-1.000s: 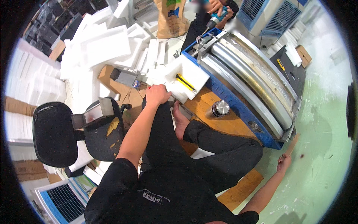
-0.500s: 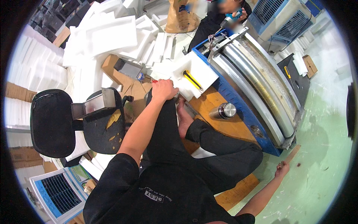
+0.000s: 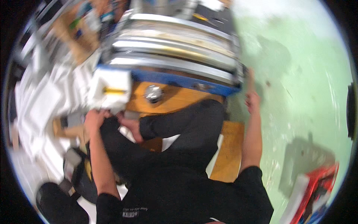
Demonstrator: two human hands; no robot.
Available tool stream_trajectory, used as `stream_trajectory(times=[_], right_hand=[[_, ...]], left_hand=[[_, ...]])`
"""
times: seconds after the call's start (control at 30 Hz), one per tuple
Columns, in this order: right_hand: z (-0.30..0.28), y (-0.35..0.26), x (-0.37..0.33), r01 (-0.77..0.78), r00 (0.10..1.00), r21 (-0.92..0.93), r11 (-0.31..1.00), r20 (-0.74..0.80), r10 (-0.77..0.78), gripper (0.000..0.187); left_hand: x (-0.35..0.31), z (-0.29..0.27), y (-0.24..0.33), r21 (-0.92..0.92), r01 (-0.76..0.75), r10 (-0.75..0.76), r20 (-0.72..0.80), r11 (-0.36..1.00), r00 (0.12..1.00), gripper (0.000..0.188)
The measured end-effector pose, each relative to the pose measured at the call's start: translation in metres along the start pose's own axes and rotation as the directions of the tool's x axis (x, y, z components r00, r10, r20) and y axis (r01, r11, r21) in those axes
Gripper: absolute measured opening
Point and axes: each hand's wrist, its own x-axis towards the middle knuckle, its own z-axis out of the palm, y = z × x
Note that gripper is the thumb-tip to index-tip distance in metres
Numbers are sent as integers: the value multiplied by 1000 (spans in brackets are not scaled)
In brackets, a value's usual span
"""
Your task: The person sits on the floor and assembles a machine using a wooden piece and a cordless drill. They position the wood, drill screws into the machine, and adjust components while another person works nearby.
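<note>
My right hand (image 3: 252,101), out to the right over the green floor, is closed around one end of a flat wooden strip (image 3: 250,78). The strip points away from me, beside the right end of a blue-framed machine (image 3: 182,82) with long metal rollers (image 3: 175,50). My left hand (image 3: 95,121) rests at my left knee, smeared by motion, so its fingers do not show clearly. Near it, a yellow utility knife (image 3: 113,90) lies on a white foam piece (image 3: 99,81). A steel flask (image 3: 153,94) stands on the wooden board (image 3: 167,103) before the machine.
White foam sheets (image 3: 41,100) pile up on the left. A black chair (image 3: 59,203) stands at lower left. A red crate (image 3: 317,190) holding things is at lower right. A yellow-handled tool (image 3: 200,16) lies on a dark surface behind the machine. The green floor (image 3: 298,100) extends right.
My view has swung to the right, so the machine now lies straight ahead and the red crate has come into view. The wooden strip stays in my right hand; my left stays at the knee.
</note>
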Motion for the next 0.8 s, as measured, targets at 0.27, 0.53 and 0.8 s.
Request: stream_trajectory(times=[0.27,0.53,0.8], right_hand=[[5,-4,-8,-9,998,12,1000,-56,9,6],[-1,-6,5,-9,998,18,1000,57,8,12],[3,-70,-53,338,933,-220,915,-45,-356,27]], left_hand=[[-3,-2,13,4,-70,70,-21,998,997,52],[-18,1,13,-31,-6,5,-8,1000,1000,46],[-29,-6,18,66,-223,223,4,973,975,50]])
